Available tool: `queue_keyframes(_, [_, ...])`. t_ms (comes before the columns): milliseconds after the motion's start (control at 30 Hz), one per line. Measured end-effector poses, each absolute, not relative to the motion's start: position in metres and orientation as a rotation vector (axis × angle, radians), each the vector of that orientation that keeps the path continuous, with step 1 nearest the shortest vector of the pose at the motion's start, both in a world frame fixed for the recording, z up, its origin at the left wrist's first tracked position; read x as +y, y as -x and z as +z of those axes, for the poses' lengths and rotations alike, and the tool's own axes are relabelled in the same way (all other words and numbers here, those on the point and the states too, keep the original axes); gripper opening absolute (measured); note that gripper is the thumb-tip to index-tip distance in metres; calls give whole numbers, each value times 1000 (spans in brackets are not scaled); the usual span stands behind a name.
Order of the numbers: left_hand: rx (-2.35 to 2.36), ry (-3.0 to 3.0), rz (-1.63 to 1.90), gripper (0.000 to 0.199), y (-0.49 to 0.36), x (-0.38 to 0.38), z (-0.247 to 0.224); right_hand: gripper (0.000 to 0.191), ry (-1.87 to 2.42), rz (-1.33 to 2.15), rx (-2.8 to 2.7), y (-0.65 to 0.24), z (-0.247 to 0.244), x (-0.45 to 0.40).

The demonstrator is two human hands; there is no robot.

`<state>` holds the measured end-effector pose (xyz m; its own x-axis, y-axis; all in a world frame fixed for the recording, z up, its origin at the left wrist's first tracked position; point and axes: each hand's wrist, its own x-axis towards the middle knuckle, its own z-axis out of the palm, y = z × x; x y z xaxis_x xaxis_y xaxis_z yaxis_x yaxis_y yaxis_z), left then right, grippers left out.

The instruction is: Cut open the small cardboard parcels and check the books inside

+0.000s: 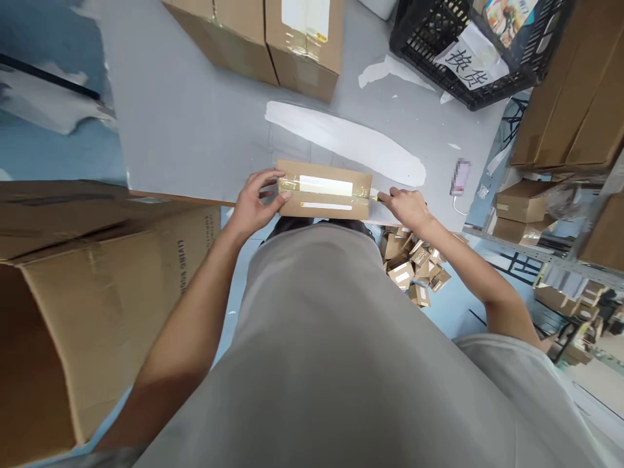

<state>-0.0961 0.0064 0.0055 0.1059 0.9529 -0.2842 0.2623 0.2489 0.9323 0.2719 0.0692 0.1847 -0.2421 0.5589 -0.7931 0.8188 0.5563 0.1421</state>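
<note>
Likely light, stiff carton (325,197), best held by ends: left hand (251,201) clasps its left end; right hand (408,207) clutches tool (375,197) opposite.

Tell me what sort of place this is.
Probably a parcel-handling workroom or warehouse, judging by the taped, labelled cardboard box, the heap of small cartons and the black plastic crate.

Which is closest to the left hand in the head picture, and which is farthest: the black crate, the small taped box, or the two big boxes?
1. small taped box: the left hand touches its left end
2. two big boxes: across the table
3. black crate: far right corner
</note>
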Motion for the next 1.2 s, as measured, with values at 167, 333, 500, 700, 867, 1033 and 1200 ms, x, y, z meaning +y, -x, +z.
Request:
queue_keyframes(167, [1586,-1266,720,75,85,9,21,49,-1063,-489,2051,-295,159,76])
queue_keyframes(333, [1834,-1326,746,39,47,18,25,49,-1030,-594,2135,-315,130,76])
queue_keyframes(500, [2191,-1370,751,25,10,30,9,50,-1031,-673,2236,-325,93,70])
queue_keyframes(700, [2409,-1267,733,30,-7,27,12,54,-1083,-855,2394,-325,41,55])
queue_keyframes(867, [2430,-1156,725,21,-9,29,18,51,-1137,-992,2478,-332,6,53])
queue_keyframes(1033, [2458,-1042,797,25,16,33,15,48,-1227,-1017,2468,-349,-8,60])
queue_keyframes(1200, [2445,-1031,787,30,57,41,9,47,-1642,-1279,2302,-330,3,52])
